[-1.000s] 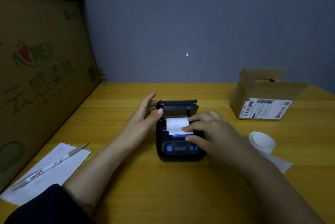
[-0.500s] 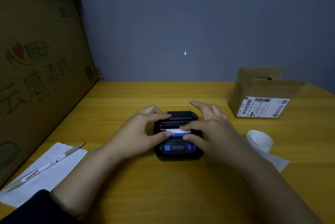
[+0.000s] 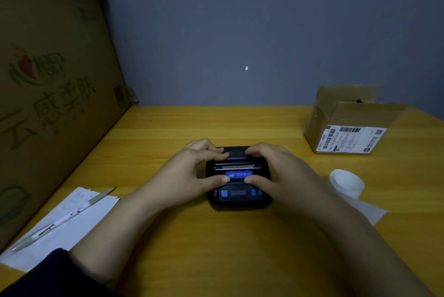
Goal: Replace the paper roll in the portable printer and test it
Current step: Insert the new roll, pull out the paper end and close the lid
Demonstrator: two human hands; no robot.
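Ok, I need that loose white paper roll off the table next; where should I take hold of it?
Pinch the loose white paper roll across its round wall, coming from above with the right hand, which is nearest. It stands on end, open core up, and its tail trails toward you, so avoid that side.

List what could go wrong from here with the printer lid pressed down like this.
1. Only a thin strip of paper shows at the slot of the printer, so the paper may be trapped or skewed and feed crooked in the test.
2. The left hand and right hand press with thumbs close to the blue buttons; a slip might trigger one by accident.
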